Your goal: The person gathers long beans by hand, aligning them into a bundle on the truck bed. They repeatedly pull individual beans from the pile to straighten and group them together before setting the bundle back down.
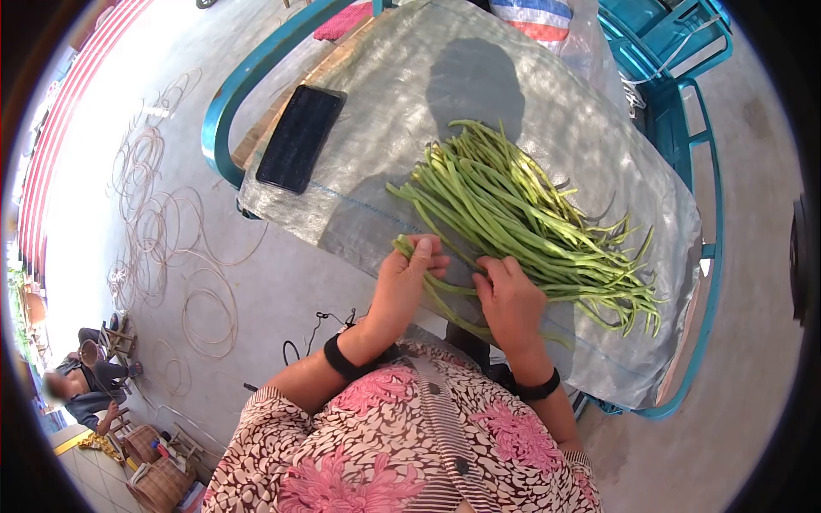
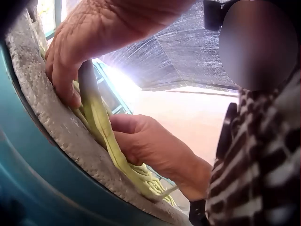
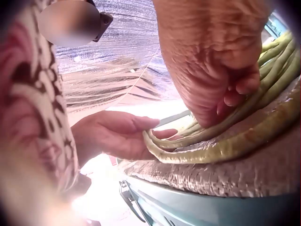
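A heap of long green beans (image 1: 505, 205) lies across the grey plastic sheet (image 1: 376, 128), tips fanned toward the right. Between thumb and fingers, my left hand (image 1: 406, 278) pinches the ends of a few long beans (image 3: 188, 153) at the sheet's near edge. These beans bend down and stretch toward the right. My right hand (image 1: 516, 303) is beside the heap's near side, its curled fingers pinching a long bean along its length. In the left wrist view, pale bean strands (image 2: 106, 127) run between both hands. The right fingertips are partly hidden in the head view.
A black phone (image 1: 301, 138) lies on the sheet at left. Teal metal rails (image 1: 224, 111) border the table, and a teal chair (image 1: 684, 111) stands beyond the right side. Coils of thin cord (image 1: 145, 214) lie on the floor. A person (image 1: 85, 380) sits at lower left near woven baskets (image 1: 162, 483).
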`<move>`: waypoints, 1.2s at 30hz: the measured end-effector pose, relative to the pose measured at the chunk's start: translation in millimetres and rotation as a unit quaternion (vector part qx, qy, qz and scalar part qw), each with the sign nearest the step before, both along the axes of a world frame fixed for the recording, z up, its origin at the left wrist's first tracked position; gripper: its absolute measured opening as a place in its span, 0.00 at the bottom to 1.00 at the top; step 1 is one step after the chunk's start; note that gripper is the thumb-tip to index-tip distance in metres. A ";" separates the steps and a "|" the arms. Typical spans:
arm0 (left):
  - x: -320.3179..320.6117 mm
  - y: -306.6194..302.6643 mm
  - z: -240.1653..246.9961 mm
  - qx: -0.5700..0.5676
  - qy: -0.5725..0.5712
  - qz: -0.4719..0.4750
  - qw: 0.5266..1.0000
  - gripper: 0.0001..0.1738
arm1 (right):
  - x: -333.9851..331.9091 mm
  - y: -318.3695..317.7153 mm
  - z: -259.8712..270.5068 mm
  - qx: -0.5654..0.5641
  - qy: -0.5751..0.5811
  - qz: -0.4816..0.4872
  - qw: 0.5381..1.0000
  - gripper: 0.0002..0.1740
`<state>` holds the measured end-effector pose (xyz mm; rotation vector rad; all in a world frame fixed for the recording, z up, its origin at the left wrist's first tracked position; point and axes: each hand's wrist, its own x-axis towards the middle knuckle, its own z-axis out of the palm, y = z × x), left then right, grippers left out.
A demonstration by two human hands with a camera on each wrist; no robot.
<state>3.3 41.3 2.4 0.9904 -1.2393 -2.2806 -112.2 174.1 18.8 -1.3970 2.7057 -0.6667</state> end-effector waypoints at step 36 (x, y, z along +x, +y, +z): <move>0.0 -12.6 -4.1 0.172 0.081 -0.003 0.982 0.26 | -0.2 -6.8 -15.8 -0.158 -0.013 -0.096 0.983 0.05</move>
